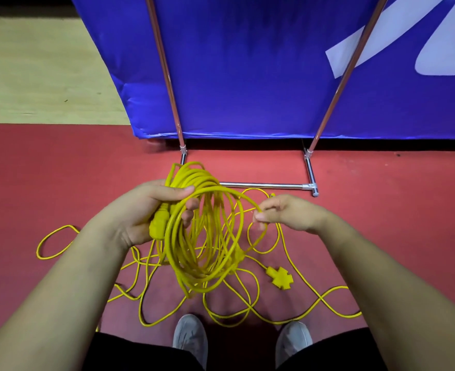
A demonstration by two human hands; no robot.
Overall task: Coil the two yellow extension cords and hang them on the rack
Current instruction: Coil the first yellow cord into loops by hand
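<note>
The coil is hanging mid-frame, long axis running twelve to six, with the left hand curling its fingers round the top. At three o'clock the right hand is pinching one strand. Loose cord is lying at six.

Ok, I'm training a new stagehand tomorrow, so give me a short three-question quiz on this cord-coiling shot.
1. True or false: the left hand grips the coil together with a yellow plug.
2. Where does the cross-shaped socket block lie?
A) on the red floor
B) inside a box
C) hung on the rack
3. Short answer: what does the right hand pinch?

Key: 1 true. 2 A. 3 a cord strand that runs to the coil.
</note>
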